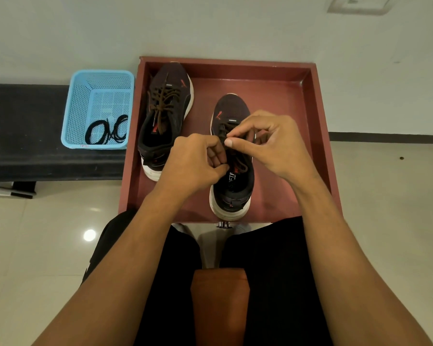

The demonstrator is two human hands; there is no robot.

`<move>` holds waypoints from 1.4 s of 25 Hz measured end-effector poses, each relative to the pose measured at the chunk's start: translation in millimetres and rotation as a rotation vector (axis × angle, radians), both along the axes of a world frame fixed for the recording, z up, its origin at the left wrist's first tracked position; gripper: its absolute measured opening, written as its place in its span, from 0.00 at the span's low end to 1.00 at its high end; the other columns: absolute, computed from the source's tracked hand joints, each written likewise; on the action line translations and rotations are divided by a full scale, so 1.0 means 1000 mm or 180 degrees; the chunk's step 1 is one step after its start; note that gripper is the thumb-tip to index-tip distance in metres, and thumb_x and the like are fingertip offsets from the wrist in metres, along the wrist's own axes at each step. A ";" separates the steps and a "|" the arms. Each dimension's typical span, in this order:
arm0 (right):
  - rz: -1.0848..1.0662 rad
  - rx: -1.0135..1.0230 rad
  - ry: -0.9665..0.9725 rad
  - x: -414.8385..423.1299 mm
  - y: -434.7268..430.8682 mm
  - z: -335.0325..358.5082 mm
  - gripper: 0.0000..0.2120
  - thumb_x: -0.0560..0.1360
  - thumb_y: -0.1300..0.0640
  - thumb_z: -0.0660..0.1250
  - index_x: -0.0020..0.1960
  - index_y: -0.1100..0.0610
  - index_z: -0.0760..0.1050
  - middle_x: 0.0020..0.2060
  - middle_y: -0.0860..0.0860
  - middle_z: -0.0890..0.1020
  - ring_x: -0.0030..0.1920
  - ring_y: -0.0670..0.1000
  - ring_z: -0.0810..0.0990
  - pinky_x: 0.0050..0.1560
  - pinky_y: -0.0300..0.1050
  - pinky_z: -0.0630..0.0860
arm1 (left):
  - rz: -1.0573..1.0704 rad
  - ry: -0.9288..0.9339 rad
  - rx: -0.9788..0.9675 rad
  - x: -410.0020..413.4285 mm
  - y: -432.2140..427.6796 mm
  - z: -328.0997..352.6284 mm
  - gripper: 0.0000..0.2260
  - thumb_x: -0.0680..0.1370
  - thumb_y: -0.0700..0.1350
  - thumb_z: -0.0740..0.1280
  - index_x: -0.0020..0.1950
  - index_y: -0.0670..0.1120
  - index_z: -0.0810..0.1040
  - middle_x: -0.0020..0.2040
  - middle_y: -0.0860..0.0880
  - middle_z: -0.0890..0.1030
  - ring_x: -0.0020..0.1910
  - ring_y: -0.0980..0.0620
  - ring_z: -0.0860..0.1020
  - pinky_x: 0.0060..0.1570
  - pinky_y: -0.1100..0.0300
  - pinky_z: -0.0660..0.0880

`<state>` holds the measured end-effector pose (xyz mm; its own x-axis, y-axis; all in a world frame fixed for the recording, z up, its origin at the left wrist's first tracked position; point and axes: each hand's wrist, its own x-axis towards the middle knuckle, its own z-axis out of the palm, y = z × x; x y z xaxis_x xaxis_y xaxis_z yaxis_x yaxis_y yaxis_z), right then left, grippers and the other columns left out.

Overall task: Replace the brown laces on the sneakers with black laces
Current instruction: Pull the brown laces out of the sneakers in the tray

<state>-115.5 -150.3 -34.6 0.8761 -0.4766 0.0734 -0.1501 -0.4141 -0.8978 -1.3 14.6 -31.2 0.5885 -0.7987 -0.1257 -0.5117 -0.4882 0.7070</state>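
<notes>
Pinching brown lace (243,168) on the near sneaker (231,196) with left hand (195,163) and right hand (273,141). Could snag partway or drag the sneaker if tugged unevenly.

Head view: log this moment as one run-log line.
near sneaker: unlacing | left hand: pinches brown lace | right hand: pinches lace | far sneaker: brown-laced | black laces: in blue basket

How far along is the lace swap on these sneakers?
Nothing finished: the black laces lie in the blue basket. In hand: left hand and right hand pinch the near sneaker's brown lace. Remaining: the far sneaker, fully brown-laced, and all relacing.
</notes>
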 end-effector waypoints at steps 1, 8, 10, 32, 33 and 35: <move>-0.0033 0.0067 0.0000 0.000 0.000 0.000 0.06 0.72 0.53 0.82 0.47 0.52 0.88 0.44 0.50 0.86 0.41 0.58 0.82 0.42 0.56 0.79 | 0.0028 -0.0008 0.0008 0.001 0.001 0.000 0.08 0.71 0.46 0.80 0.41 0.51 0.82 0.33 0.56 0.82 0.34 0.62 0.81 0.43 0.64 0.80; -0.0207 0.0314 0.0047 -0.004 -0.004 0.003 0.08 0.73 0.51 0.81 0.48 0.54 0.88 0.43 0.51 0.88 0.46 0.59 0.85 0.49 0.60 0.82 | -0.0074 0.0054 -0.0163 0.007 0.005 0.000 0.07 0.74 0.49 0.78 0.42 0.54 0.81 0.35 0.57 0.83 0.36 0.60 0.82 0.42 0.58 0.81; -0.0317 0.0459 0.0027 -0.004 -0.004 0.004 0.09 0.73 0.51 0.81 0.48 0.55 0.88 0.42 0.53 0.88 0.46 0.61 0.86 0.51 0.64 0.82 | -0.0186 0.0289 -0.0301 0.013 0.006 -0.001 0.07 0.76 0.47 0.77 0.43 0.52 0.80 0.37 0.54 0.83 0.35 0.57 0.82 0.42 0.59 0.81; -0.2079 0.1759 -0.0724 -0.011 -0.026 0.000 0.09 0.75 0.52 0.80 0.49 0.58 0.86 0.37 0.48 0.82 0.38 0.47 0.76 0.38 0.42 0.75 | -0.0356 0.1866 -0.1207 0.030 0.016 0.009 0.09 0.73 0.32 0.69 0.35 0.40 0.73 0.33 0.43 0.76 0.32 0.45 0.76 0.35 0.54 0.79; -0.2130 0.1798 -0.0752 -0.010 -0.027 -0.001 0.10 0.75 0.52 0.80 0.50 0.58 0.86 0.38 0.48 0.81 0.38 0.46 0.76 0.38 0.42 0.75 | -0.0374 0.1911 -0.1220 0.030 0.016 0.008 0.09 0.73 0.32 0.69 0.35 0.40 0.73 0.33 0.42 0.76 0.32 0.44 0.76 0.35 0.54 0.79; -0.2185 0.1894 -0.0792 -0.010 -0.029 -0.002 0.10 0.75 0.52 0.80 0.50 0.58 0.86 0.39 0.49 0.81 0.37 0.46 0.76 0.37 0.42 0.75 | -0.0410 0.2017 -0.1230 0.032 0.017 0.007 0.09 0.73 0.32 0.69 0.36 0.40 0.73 0.34 0.41 0.76 0.33 0.43 0.76 0.35 0.54 0.79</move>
